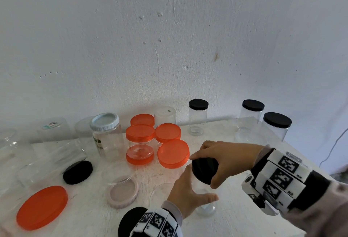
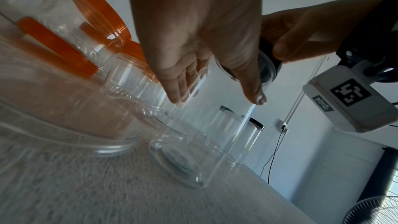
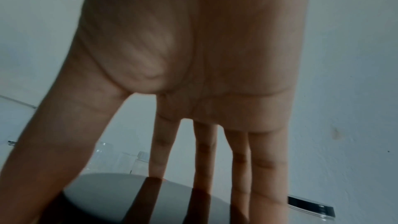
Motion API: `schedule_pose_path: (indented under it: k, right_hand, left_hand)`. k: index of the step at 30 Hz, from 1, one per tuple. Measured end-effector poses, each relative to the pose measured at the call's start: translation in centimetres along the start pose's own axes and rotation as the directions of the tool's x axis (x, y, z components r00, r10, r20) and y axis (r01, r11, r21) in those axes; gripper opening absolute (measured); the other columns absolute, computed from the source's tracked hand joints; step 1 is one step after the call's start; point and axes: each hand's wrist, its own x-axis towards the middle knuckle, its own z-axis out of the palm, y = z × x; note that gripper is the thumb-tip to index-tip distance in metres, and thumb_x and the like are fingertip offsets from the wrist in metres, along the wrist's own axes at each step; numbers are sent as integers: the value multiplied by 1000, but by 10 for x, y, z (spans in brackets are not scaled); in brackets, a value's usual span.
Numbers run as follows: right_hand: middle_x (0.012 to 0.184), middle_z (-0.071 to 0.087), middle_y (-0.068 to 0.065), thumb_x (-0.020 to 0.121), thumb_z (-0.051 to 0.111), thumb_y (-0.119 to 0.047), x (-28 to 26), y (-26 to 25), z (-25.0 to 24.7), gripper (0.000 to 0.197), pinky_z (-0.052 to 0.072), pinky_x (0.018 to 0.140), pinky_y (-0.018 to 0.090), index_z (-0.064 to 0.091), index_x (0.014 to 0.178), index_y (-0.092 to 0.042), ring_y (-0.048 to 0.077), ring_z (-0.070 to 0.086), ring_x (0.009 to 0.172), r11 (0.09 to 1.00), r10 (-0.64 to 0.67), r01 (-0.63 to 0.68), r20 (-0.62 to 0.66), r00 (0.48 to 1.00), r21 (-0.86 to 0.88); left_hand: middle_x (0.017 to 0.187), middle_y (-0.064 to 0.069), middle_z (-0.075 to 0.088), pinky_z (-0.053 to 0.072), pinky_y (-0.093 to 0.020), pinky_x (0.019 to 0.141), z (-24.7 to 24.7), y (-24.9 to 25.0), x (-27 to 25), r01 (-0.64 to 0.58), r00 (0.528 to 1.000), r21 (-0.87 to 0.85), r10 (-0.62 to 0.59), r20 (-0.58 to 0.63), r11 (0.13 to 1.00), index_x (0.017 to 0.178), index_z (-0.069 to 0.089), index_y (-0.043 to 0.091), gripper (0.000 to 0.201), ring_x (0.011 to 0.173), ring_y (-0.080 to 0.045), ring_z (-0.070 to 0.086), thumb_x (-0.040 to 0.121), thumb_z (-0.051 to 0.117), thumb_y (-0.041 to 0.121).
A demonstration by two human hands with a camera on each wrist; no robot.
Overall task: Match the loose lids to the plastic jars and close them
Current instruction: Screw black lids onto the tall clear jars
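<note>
My right hand [image 1: 226,158] grips the black lid [image 1: 204,170] atop the clear jar [image 2: 193,142], which my left hand [image 1: 185,192] holds upright on the tabletop [image 1: 90,216], beside orange-lidded jars [image 1: 140,143].

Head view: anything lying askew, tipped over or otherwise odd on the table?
Yes. At the left, a clear jar lies tipped on its side, mouth toward a loose black lid. Farther back, several jars seem to stand upside down. Nothing looks spilled or broken.
</note>
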Motion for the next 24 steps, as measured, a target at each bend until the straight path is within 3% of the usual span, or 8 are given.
schedule_pose_path:
  k: [4,8,12,15,18,21,24]
  right_hand:
    - [117,41,-9,72,71,-60,3,-1,4,75,45,87,26,37,137,-44,13,45,104,998,54,-56,-57,997,-19]
    - [110,40,-6,70,59,-76,5,-3,13,76,43,76,23,40,131,-35,15,49,96,989,126,-136,-146,981,-58]
    - [112,36,-7,70,62,-74,6,-5,10,82,45,82,27,31,138,-39,15,44,100,988,140,-145,-100,985,-53]
    - [119,37,-9,72,72,-55,5,-4,4,84,46,93,32,25,141,-48,14,41,108,997,77,-77,-2,997,-27]
    - [118,40,-10,72,74,-52,5,-2,3,77,46,85,25,34,137,-47,13,45,106,999,41,-41,-23,999,-17]
    - [107,42,-11,70,68,-66,6,-2,6,73,40,72,20,40,133,-43,11,47,97,996,79,-83,-90,993,-32]
    - [103,43,-7,69,57,-78,8,-4,14,73,38,68,22,44,127,-35,14,49,91,986,138,-153,-174,975,-73]
  left_hand:
    - [122,27,51,35,-7,87,0,0,-1,-2,1000,-18,2,3,1000,112,30,58,72,113,10,47,62,82,48]
    - [122,27,52,36,-6,87,-1,1,0,5,1000,-19,-5,9,1000,112,30,58,71,113,9,47,64,82,47]
    - [121,29,51,36,-4,85,-1,1,-1,3,1000,-18,-2,10,1000,111,31,59,71,111,13,47,63,82,47]
    - [118,29,51,35,-4,83,-1,0,-1,7,1000,-11,-7,-2,1000,109,31,58,69,109,14,46,63,83,46]
    - [120,28,50,35,-5,85,0,0,-1,5,1000,-6,-5,-3,1000,110,30,58,71,111,11,46,64,82,46]
    - [122,26,52,36,-4,84,-1,1,-1,4,1000,-24,-4,0,1000,112,31,58,71,112,10,47,64,83,46]
    - [123,27,51,35,-4,85,-1,1,-1,-1,1000,-15,1,-1,1000,113,29,60,73,113,9,47,64,82,49]
